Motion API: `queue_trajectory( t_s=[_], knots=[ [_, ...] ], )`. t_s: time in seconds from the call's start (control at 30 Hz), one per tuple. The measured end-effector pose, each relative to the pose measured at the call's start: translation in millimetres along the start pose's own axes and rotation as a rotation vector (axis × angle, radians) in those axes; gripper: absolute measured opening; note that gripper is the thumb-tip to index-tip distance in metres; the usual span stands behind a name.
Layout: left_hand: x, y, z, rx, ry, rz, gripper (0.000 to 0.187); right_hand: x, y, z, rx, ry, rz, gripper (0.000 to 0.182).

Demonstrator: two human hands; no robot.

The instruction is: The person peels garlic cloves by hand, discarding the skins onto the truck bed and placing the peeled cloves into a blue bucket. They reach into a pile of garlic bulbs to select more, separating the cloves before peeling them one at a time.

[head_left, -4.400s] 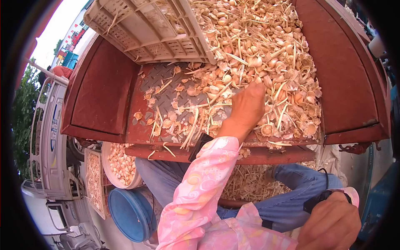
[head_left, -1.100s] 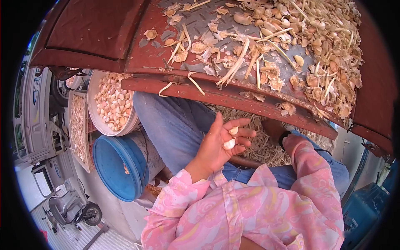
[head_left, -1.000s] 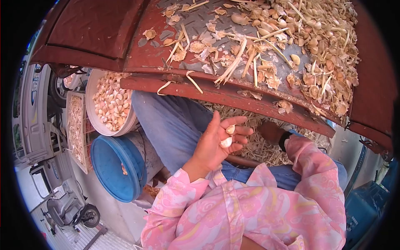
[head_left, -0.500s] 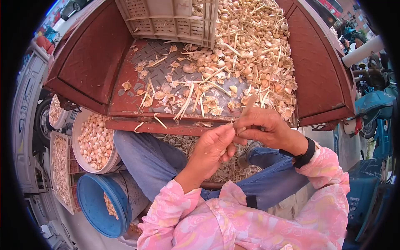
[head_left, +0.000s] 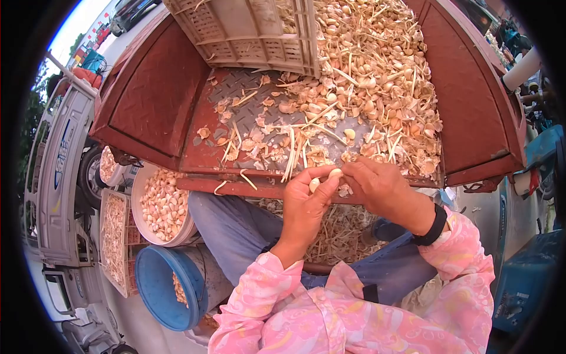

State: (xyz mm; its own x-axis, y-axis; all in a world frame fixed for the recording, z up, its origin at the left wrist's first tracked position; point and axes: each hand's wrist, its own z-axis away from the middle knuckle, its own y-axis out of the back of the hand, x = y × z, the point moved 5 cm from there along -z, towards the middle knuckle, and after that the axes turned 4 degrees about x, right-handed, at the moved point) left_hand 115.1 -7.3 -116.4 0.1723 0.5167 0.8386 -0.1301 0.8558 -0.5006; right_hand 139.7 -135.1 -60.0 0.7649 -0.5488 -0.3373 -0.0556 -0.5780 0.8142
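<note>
Head view: the left hand (head_left: pixel 302 209) pinches a pale garlic clove (head_left: pixel 335 173) between thumb and forefinger, with a second clove (head_left: pixel 314 184) lodged farther back in the same hand; the right hand (head_left: pixel 383 192) has its fingers bent in close beside the pinched clove, but whether they grip anything cannot be told; both hands are just in front of the near edge of the red cart bed (head_left: pixel 221 88), right of its middle.

On the bed, a heap of garlic cloves and husks (head_left: pixel 383 88) runs from the far edge down the right side to the near right corner; a pale plastic crate (head_left: pixel 253 35) stands tilted toward the far left corner; loose stalks (head_left: pixel 291 154) lie near the near edge; below the near left corner sit a white bucket (head_left: pixel 138 203) filled with cloves, and a tilted blue bucket (head_left: pixel 156 289) holding a few pieces.
</note>
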Motion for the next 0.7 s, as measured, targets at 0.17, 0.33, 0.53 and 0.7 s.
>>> queue_trajectory(
  t_s=[0.17, 0.33, 0.53, 0.7],
  knots=[
    [-4, -1, 0, 0.032, -0.068, 0.013, 0.02, -3, -3, -5, -0.051, -0.025, 0.043, 0.017],
    [-6, 3, -2, -0.063, 0.03, 0.201, 0.02, 20, -10, -12, -0.007, -0.178, -0.25, 0.016],
    [0, 17, 7, -0.065, 0.156, 0.363, 0.016, 55, -5, -22, -0.02, -0.353, -0.167, 0.011],
    [85, 122, 63, 0.173, -0.134, 0.298, 0.014, 99, 11, -26, 0.188, -0.27, 0.008, 0.007]
  ],
)
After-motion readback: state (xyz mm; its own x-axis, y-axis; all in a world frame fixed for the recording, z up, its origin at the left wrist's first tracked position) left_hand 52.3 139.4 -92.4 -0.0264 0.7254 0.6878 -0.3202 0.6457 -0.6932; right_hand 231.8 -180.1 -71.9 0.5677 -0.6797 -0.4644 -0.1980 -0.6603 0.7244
